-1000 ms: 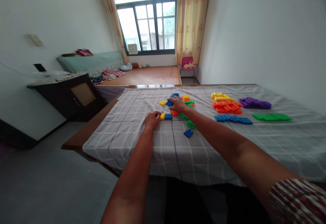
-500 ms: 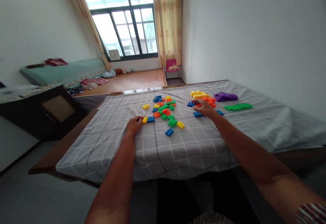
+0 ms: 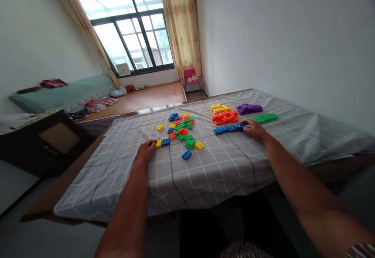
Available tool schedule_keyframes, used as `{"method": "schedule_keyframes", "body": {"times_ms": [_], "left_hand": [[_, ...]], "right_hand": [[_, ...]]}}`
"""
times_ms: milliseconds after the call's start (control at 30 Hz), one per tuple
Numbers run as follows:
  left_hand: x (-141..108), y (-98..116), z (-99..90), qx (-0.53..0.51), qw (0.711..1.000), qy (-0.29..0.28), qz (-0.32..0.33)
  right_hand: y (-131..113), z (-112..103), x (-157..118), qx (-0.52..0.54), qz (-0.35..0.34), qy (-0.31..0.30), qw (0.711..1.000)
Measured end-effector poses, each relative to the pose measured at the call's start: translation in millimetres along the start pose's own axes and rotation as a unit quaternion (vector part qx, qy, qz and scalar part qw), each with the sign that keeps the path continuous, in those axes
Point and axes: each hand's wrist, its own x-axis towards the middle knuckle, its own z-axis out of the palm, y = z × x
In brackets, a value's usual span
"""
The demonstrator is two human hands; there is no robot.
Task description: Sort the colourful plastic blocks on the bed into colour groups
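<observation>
Right hand has its fingertips at the right end of the blue row on the gray cloth, can't tell if it's pinching; left hand is curled beside the yellow piece, grip unclear too; pieces look light, stiff, slickish; I'd hold the sides.

A cloth lies over the counter, which fills the lower centre of the frame. On it, scattered pieces lie mid-frame, the left hand at their left. To their right lie grouped rows, the right hand at the nearest row's right end. Behind the counter is a bed, a cabinet far left.
</observation>
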Motion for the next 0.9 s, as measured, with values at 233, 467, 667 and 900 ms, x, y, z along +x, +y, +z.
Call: {"method": "schedule_keyframes", "body": {"times_ms": [233, 467, 667, 900], "left_hand": [[-4, 6, -3.6, -0.002, 1.0, 0.0, -0.007], [-5, 5, 1.8, -0.024, 1.0, 0.003, -0.003], [-6, 7, 7.7, -0.021, 0.999, 0.015, -0.019], [-14, 14, 6.3, -0.014, 1.0, 0.014, -0.022]], "right_hand": [[0, -1, -3, 0.011, -0.013, -0.021, 1.0], [-18, 7, -5, -0.084, -0.08, 0.119, 0.986], [-101, 58, 18, -0.115, -0.243, 0.034, 0.962], [-186, 173, 72, -0.099, -0.332, -0.143, 0.927]]}}
